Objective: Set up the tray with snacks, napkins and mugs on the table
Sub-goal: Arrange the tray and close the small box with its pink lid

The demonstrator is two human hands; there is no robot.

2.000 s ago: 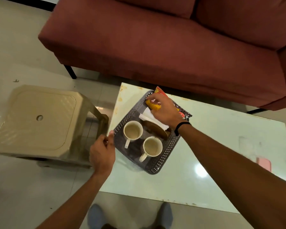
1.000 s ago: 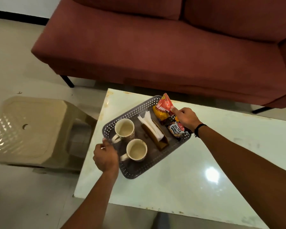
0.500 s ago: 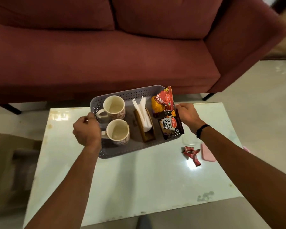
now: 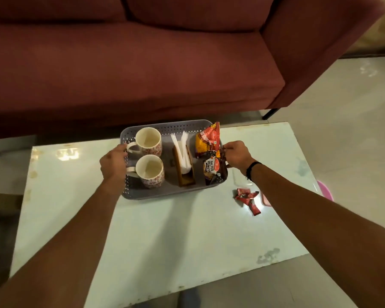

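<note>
A grey perforated tray (image 4: 169,192) rests near the far edge of the pale glass table (image 4: 165,236). It holds two flowered mugs (image 4: 149,141) (image 4: 150,171), a wooden holder with white napkins (image 4: 183,161), a red-orange snack packet (image 4: 207,140) and a dark salted-peanuts packet (image 4: 213,168). My left hand (image 4: 113,162) grips the tray's left rim. My right hand (image 4: 237,155) grips its right rim, beside the packets.
A maroon sofa (image 4: 142,58) stands right behind the table. Small red wrappers (image 4: 247,197) and a pink object (image 4: 266,198) lie on the table to the right of the tray. A pink thing (image 4: 325,190) shows past the table's right edge.
The tray turned from slanted to square with the table and moved toward the table's middle, held at both ends. My view swung right; the beige stool left the frame.
</note>
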